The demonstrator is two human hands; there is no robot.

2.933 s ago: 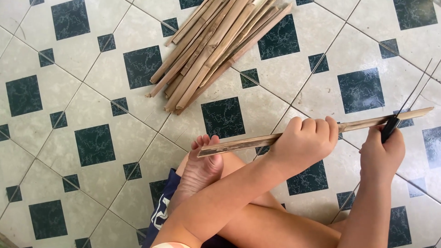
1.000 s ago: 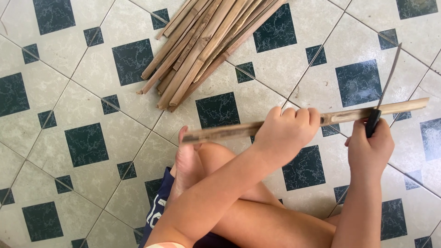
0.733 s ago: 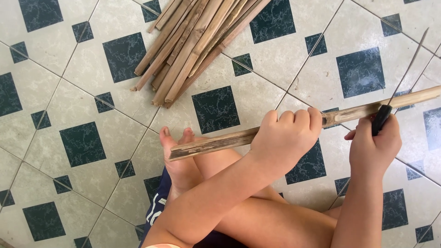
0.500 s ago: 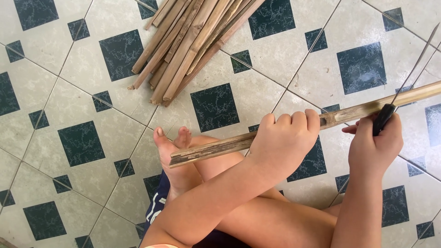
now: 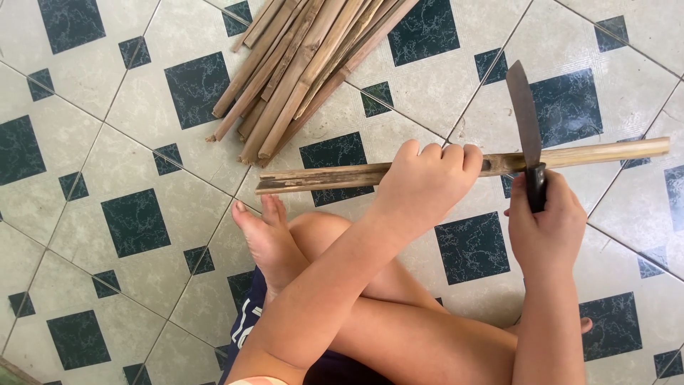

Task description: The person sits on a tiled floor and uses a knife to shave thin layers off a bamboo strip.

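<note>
While the left hand (image 5: 427,182) clenches the bamboo strip (image 5: 320,176), the right hand (image 5: 545,228) grips a knife (image 5: 526,135) upright against it, above tiled floor (image 5: 92,178); bamboo bundle (image 5: 306,64) lies beyond.

— What is the stick (image 5: 342,175) made of?
— Split bamboo, dry and matt, rough and fibrous at the torn end, like the bundle of strips (image 5: 306,64).
— And the knife (image 5: 526,128)?
— A dull, dark metal blade with a black handle. The floor (image 5: 85,178) is glazed tile, smooth, faintly glossy.
</note>
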